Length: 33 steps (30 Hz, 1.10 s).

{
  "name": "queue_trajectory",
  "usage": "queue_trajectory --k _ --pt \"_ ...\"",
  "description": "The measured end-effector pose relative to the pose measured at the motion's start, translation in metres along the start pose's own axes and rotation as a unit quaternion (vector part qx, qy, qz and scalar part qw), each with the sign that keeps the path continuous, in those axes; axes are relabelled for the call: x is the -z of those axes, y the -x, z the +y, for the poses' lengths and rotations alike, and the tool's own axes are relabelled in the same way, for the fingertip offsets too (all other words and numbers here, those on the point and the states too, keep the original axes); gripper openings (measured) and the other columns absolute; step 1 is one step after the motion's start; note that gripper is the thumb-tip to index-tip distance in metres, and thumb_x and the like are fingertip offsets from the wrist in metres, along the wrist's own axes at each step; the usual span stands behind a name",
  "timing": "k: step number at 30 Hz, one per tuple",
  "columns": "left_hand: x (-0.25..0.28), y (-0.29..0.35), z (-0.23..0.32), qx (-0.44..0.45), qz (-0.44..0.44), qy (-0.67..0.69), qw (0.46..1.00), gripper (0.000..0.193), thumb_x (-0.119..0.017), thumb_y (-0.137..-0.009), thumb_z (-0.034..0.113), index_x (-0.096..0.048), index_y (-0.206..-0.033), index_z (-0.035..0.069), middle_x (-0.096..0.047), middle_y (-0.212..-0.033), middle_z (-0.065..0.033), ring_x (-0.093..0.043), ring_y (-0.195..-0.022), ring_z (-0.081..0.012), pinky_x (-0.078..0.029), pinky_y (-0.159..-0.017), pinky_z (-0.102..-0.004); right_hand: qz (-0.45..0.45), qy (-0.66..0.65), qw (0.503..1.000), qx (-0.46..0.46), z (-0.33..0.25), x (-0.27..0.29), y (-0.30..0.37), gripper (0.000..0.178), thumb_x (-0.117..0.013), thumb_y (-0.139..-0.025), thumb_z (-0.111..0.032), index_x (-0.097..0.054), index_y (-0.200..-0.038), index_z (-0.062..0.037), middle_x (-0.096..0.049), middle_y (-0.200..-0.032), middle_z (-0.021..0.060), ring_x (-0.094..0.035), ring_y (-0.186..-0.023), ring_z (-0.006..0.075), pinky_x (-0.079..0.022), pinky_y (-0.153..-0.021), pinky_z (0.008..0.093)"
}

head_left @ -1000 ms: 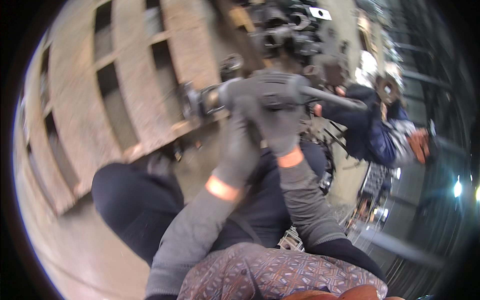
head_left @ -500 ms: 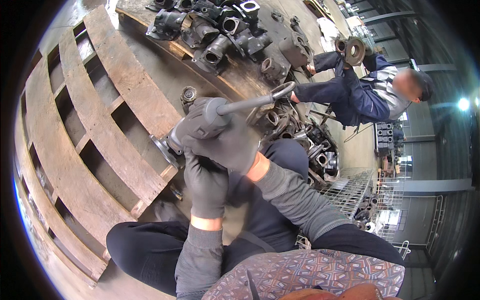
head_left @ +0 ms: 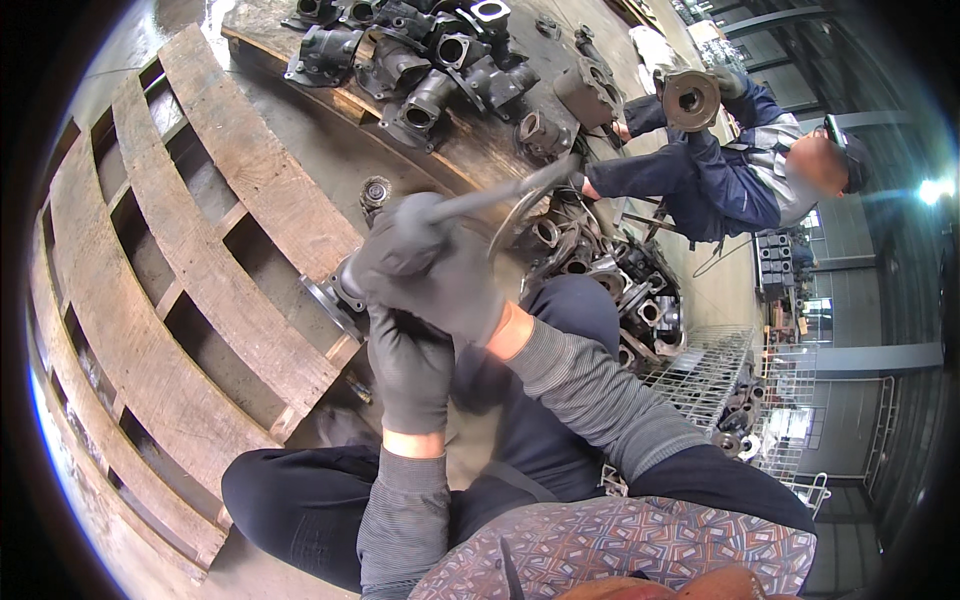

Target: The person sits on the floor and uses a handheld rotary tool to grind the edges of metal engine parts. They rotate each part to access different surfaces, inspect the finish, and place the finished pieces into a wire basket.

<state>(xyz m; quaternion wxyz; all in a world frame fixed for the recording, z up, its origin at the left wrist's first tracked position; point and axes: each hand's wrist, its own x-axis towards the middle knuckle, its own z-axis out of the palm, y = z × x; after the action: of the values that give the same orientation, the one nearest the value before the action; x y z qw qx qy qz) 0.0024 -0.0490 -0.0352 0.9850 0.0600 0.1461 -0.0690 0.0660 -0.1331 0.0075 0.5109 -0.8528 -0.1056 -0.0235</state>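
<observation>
My right hand (head_left: 455, 285), in a grey glove, is closed around a grey power tool (head_left: 490, 200) with a long narrow tail. The tool is smeared by motion, and a cable (head_left: 505, 230) loops from its far end. Lower and to the left, my gloved left hand (head_left: 410, 375) is curled just under the right one; its fingertips are hidden. Against the pallet's edge, beside both hands, a flanged metal casting (head_left: 335, 305) shows partly. A small round metal part (head_left: 376, 190) stands on the floor beyond the hands.
A wooden slatted pallet (head_left: 230, 270) fills the left. Dark castings (head_left: 430, 105) crowd another pallet at the top, and more metal parts (head_left: 610, 270) are heaped right of my knee. A seated person (head_left: 730, 170) holds a round metal part (head_left: 690, 100). Wire baskets (head_left: 705, 365) stand at right.
The power tool's tail has swung slightly and is now blurred. My hands stay close together. The seated person's round part has turned and moved a little to the left.
</observation>
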Motion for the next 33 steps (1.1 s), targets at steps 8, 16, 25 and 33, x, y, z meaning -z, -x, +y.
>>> queue_trajectory --k 8,16,25,33 --pt "-0.003 0.001 0.001 0.008 -0.053 0.082 0.995 0.047 -0.038 -0.115 0.03 -0.044 -0.151 0.0 -0.05 -0.152 -0.0125 -0.05 -0.139 -0.0211 -0.04 -0.12 -0.0364 0.017 0.02 1.0 0.002 -0.002 -0.003 0.004 0.068 -0.09 -0.075 -0.034 -0.055 -0.126 -0.0046 -0.069 -0.107 0.0141 -0.072 -0.098 0.0304 -0.057 -0.086 0.0418" --pt "-0.002 -0.007 -0.001 0.02 -0.045 0.099 0.994 0.046 -0.047 -0.112 0.035 -0.052 -0.146 0.005 -0.056 -0.147 -0.0086 -0.055 -0.134 -0.0224 -0.042 -0.119 -0.0398 0.0 0.058 0.997 0.058 0.001 -0.003 -0.008 0.058 -0.087 -0.081 -0.029 -0.059 -0.124 -0.0034 -0.067 -0.106 0.0114 -0.069 -0.095 0.0251 -0.056 -0.087 0.0379" --pt "-0.014 0.0 -0.006 -0.014 0.031 0.118 0.992 0.047 -0.046 -0.113 0.039 -0.055 -0.139 0.001 -0.063 -0.133 -0.0054 -0.06 -0.123 -0.0133 -0.047 -0.107 -0.0291 -0.009 0.02 1.0 0.011 -0.01 -0.005 -0.002 0.06 -0.086 -0.081 -0.005 -0.058 -0.131 0.0083 -0.067 -0.129 0.0164 -0.066 -0.115 0.0219 -0.054 -0.103 0.0364" --pt "-0.015 0.007 -0.003 0.007 0.036 0.045 0.998 0.047 -0.041 -0.114 0.04 -0.057 -0.138 0.002 -0.064 -0.13 -0.0045 -0.062 -0.115 -0.0117 -0.05 -0.1 -0.0275 0.024 -0.027 0.999 -0.026 -0.024 -0.008 -0.001 0.06 -0.083 -0.081 0.001 -0.056 -0.133 0.0095 -0.068 -0.127 0.0196 -0.068 -0.113 0.0244 -0.055 -0.102 0.0377"
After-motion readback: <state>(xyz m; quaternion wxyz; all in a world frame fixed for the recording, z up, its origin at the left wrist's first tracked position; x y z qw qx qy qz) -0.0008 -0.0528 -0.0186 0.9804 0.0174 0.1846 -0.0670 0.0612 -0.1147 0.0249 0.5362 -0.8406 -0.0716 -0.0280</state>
